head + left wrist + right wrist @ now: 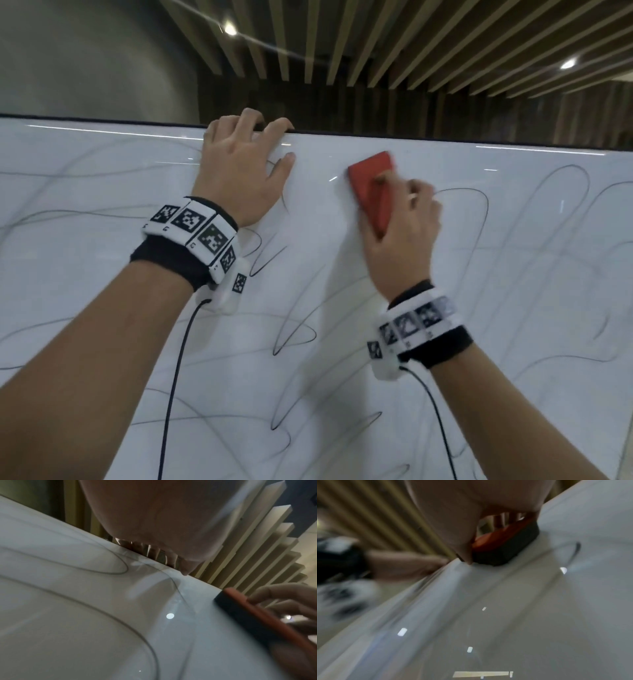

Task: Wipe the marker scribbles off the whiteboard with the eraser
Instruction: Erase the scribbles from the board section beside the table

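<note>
A white whiteboard [102, 274] covered with looping black marker scribbles [294, 335] fills the head view. My right hand [400, 233] grips a red eraser [371, 185] with a dark felt face [501, 553] pressed flat on the board near its top edge. The eraser and hand look motion-blurred. My left hand [239, 164] holds the board's top edge, fingers curled over it and thumb flat on the front. In the left wrist view the eraser [243, 615] lies to the right of that hand [154, 520]. A patch between the hands shows no lines.
The board's dark top edge [445, 140] runs across the view. Behind it are wooden ceiling slats [376, 41] and ceiling lights [230, 29]. Black cables [178, 377] hang from both wrist bands in front of the board.
</note>
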The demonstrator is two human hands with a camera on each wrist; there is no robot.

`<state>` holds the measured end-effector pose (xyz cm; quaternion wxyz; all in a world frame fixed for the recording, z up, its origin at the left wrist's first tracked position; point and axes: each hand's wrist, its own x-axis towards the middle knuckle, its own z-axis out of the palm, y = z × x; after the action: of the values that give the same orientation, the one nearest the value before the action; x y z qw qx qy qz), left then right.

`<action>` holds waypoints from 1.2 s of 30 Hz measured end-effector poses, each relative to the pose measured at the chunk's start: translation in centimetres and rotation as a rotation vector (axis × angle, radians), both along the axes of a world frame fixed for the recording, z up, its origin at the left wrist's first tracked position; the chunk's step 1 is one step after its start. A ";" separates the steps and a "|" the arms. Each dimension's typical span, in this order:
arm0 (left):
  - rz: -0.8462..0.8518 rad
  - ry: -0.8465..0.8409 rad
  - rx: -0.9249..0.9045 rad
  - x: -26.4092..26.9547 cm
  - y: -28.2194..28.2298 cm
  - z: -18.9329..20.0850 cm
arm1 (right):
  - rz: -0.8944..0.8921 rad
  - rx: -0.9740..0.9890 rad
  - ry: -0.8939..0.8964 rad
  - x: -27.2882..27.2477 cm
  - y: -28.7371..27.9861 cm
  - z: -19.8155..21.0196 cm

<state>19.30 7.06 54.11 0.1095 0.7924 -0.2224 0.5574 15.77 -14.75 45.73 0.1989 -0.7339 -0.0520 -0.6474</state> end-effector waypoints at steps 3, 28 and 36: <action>0.000 -0.015 -0.046 0.1 -0.7 -0.3 | 0.072 -0.481 0.107 0.0 3.1 -4.5; 0.063 -0.072 -0.108 1.0 -1.9 -1.0 | 0.164 -0.577 0.121 -0.1 -3.6 -2.5; 0.088 -0.058 -0.104 0.8 -1.9 -1.1 | -0.001 0.130 0.000 -0.9 -10.2 3.7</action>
<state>20.12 5.20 52.98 0.1194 0.7781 -0.1611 0.5952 14.92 -24.96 49.41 0.2458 -0.7196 -0.0095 -0.6494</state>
